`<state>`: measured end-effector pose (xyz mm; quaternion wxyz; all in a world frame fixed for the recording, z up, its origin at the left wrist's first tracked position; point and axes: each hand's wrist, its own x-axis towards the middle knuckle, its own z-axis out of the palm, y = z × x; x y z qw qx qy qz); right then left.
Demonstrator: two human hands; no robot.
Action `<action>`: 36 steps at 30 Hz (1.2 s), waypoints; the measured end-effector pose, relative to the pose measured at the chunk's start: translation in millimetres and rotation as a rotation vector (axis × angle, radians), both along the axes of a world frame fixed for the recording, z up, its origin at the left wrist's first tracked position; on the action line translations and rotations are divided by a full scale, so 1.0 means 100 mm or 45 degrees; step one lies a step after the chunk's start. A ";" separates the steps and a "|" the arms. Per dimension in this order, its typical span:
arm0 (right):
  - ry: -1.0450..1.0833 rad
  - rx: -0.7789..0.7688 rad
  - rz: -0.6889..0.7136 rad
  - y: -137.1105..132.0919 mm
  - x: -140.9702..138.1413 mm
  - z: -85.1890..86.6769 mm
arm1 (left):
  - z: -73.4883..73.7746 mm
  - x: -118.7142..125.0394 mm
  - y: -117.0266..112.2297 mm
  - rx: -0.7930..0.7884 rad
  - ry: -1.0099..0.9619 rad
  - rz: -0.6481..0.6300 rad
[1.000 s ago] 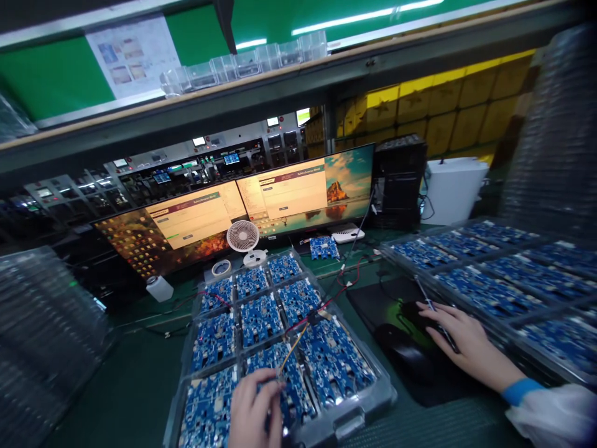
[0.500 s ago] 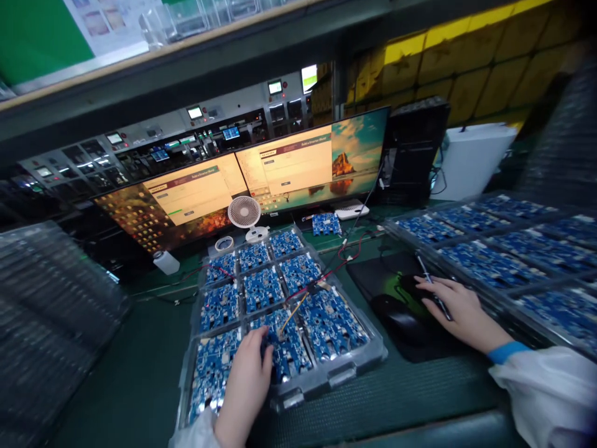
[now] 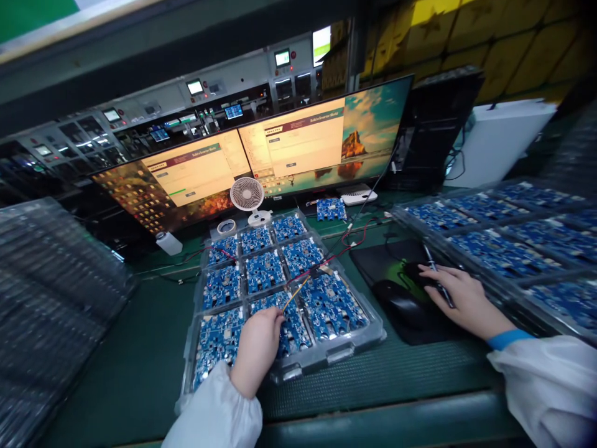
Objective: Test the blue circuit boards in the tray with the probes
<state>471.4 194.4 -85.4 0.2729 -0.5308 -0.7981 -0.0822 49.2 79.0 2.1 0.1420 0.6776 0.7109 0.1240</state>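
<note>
My left hand is closed in a pinch at the end of a thin yellow cable, over a blue circuit board in the front middle pocket of a clear plastic tray. The fingers hide the cable's tip, so whether it is plugged in does not show. Similar boards fill the tray's other pockets. My right hand rests on a black computer mouse, a slim pen-shaped tool tucked between its fingers. Beside it lies a second black mouse on a dark mouse pad.
Two monitors stand behind the tray, with a small white fan before them. Another tray of boards lies at the right. Stacked clear trays rise at the left. A red cable crosses the tray.
My left hand has moved from lying over the front middle board to pinching the yellow cable's end. My right hand stays on the mouse. The camera view has shifted slightly.
</note>
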 end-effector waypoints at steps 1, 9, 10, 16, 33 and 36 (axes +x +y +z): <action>0.002 -0.009 0.008 0.00 0.00 0.00 | 0.02 -0.01 0.00 -0.010 0.004 0.017; 0.015 -0.071 0.018 -0.04 -0.02 0.02 | -0.01 -0.07 -0.01 0.022 -0.260 0.042; 0.014 -0.075 0.019 -0.04 -0.02 0.02 | -0.01 -0.07 -0.01 0.029 -0.271 0.045; 0.010 -0.083 0.025 -0.02 0.00 0.01 | -0.03 -0.07 -0.02 0.023 -0.273 0.029; 0.205 0.128 0.026 0.15 0.09 -0.21 | -0.23 -0.09 -0.11 0.227 -0.377 -0.014; 0.209 0.224 0.050 0.21 0.12 -0.29 | -0.31 -0.12 -0.22 0.460 -0.307 -0.043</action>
